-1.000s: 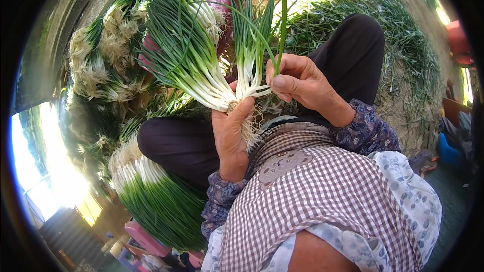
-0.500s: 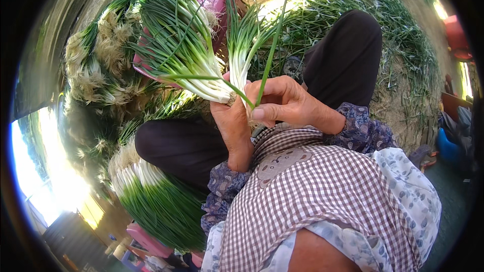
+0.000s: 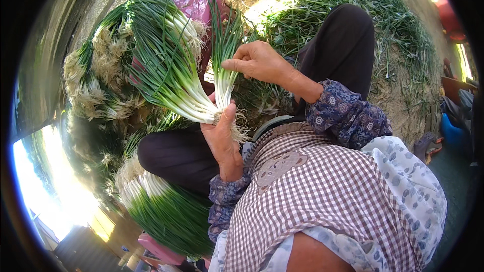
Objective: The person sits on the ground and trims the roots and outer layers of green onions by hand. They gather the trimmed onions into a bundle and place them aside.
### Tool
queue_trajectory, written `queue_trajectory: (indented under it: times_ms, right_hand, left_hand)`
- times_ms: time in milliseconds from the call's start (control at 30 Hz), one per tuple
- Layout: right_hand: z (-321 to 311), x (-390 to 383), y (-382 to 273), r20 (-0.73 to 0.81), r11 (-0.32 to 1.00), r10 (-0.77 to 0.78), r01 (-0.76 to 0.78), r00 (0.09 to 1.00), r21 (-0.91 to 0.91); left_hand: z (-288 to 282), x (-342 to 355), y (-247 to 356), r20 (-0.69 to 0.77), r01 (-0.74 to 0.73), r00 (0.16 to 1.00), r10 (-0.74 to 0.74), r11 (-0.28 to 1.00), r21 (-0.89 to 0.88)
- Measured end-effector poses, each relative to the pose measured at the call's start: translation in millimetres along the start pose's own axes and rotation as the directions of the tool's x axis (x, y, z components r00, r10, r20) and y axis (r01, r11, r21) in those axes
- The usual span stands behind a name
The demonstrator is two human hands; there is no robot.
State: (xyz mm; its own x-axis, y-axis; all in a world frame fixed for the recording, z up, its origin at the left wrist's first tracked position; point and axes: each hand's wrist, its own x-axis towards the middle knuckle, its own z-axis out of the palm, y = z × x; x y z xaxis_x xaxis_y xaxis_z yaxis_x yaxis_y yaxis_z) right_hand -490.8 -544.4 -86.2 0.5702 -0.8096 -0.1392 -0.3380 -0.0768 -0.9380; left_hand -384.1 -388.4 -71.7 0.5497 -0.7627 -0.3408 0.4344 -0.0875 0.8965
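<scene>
Around the white lower ends of a spread of spring onions [image 3: 176, 65], my left hand [image 3: 223, 133] is closed, with pale roots hanging past the thumb. A smaller, upright group of spring onions [image 3: 224, 83] rises from the same grip, set apart to the right. My right hand [image 3: 262, 63] is at that smaller group, thumb and bent fingers closed at its green leaves; the exact pinch is partly hidden. Behind the onions stands a pink plastic stool [image 3: 194, 2].
Rooted spring onions [image 3: 93, 78] are heaped at the left. A neat bundle of spring onions [image 3: 161, 211] lies by my left knee [image 3: 171, 153]. Cut green leaves [image 3: 348, 2] cover the ground around my right knee [image 3: 348, 40]. A red container [image 3: 448, 17] stands far right.
My right hand has moved up and left, from the root ends to the leaves. The long loose leaf it pinched is gone from its fingers. My left hand has shifted slightly left and down.
</scene>
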Motion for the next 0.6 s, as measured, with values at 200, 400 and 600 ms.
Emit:
queue_trajectory:
  times_ms: [200,400,600]
  right_hand:
    - [22,-15,12,0.055,0.759,0.055,-0.077,0.997,0.646]
    - [-41,6,-10,-0.417,0.284,0.313,0.334,0.853,0.899]
    - [37,8,-32,0.025,0.943,-0.148,0.134,0.989,0.303]
  left_hand:
    - [3,-1,1,-0.026,0.006,1.0,-0.006,1.0,0.005]
    - [-4,-4,0,-0.012,0.057,0.998,-0.057,0.997,-0.043]
    - [-4,-5,5,-0.01,0.11,0.994,-0.11,0.994,-0.001]
